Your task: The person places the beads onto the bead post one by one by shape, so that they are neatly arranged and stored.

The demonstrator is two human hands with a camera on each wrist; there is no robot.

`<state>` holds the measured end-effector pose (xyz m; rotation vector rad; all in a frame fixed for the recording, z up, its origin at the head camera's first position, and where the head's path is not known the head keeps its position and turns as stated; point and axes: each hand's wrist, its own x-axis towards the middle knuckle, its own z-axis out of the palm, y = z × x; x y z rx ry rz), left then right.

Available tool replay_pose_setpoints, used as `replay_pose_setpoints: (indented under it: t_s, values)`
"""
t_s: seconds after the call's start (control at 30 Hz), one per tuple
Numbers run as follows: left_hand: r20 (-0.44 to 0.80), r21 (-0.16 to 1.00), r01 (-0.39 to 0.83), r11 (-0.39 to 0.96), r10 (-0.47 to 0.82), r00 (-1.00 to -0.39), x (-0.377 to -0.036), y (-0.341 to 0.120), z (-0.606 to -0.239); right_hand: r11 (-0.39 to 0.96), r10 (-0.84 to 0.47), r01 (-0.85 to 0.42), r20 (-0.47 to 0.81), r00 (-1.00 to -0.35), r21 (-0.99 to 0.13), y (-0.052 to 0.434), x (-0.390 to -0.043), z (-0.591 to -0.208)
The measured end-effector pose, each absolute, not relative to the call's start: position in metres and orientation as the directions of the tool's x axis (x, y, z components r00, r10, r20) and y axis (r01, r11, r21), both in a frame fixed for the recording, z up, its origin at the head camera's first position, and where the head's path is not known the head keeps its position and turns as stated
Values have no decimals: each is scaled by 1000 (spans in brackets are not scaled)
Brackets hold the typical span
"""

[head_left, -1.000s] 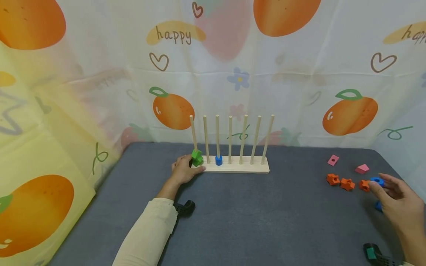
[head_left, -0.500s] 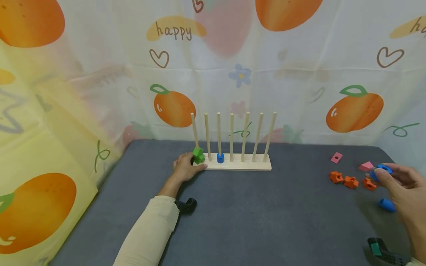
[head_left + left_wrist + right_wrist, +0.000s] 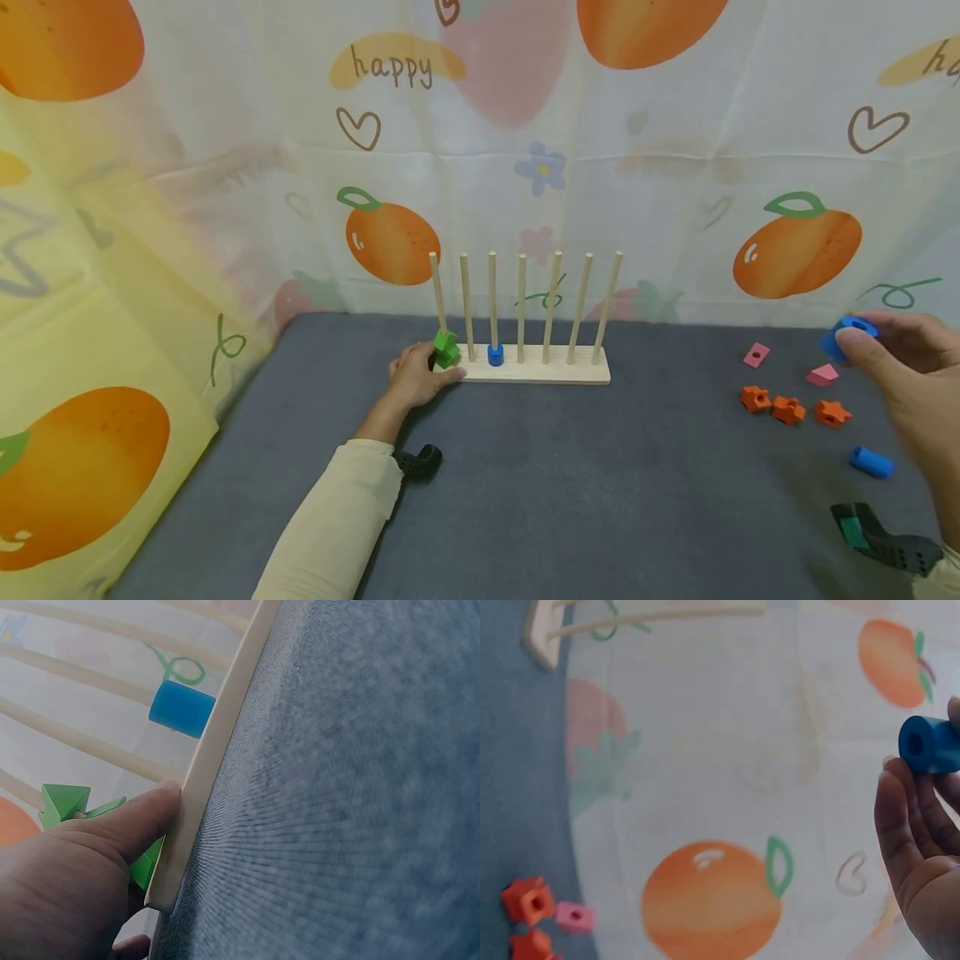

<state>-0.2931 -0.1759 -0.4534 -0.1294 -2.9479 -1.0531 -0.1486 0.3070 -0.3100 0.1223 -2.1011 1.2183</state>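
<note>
Right hand [image 3: 913, 377]: gripping a blue cylinder [image 3: 834, 342] between thumb and fingers, raised above the tabletop [image 3: 600, 500] at the far right. The right wrist view shows the hole in the cylinder's end face.

Left hand [image 3: 415, 379]: gripping the left end of the wooden peg rack [image 3: 555, 377], thumb against the front of the base; the other fingers are mostly hidden.

Rack: seven upright pegs. Green pieces [image 3: 447, 350] sit low on the leftmost peg, just beside the left hand; how many, cannot tell. A short blue piece [image 3: 496, 356] sits at the foot of the third peg from the left.

Loose on the tabletop, right side: three orange star blocks [image 3: 832, 414] in a rough row, two pink blocks [image 3: 822, 375] behind them, and a blue rod [image 3: 872, 462] lying on its side in front.

Backdrop: printed cloth [image 3: 660, 125] with oranges, hearts and "happy".
</note>
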Motion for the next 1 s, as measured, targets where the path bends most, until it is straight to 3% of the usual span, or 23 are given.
replay_pose_setpoints:
  t_s: [0.57, 1.0]
  values:
    - [31, 621, 82, 779, 80, -996, -294, -177, -453, 488, 119, -420, 535, -837, -765, 245, -160, -248]
    - [32, 637, 83, 766, 82, -996, -295, -176, -455, 442, -17, -531, 586, -810, -722, 200, -186, -230]
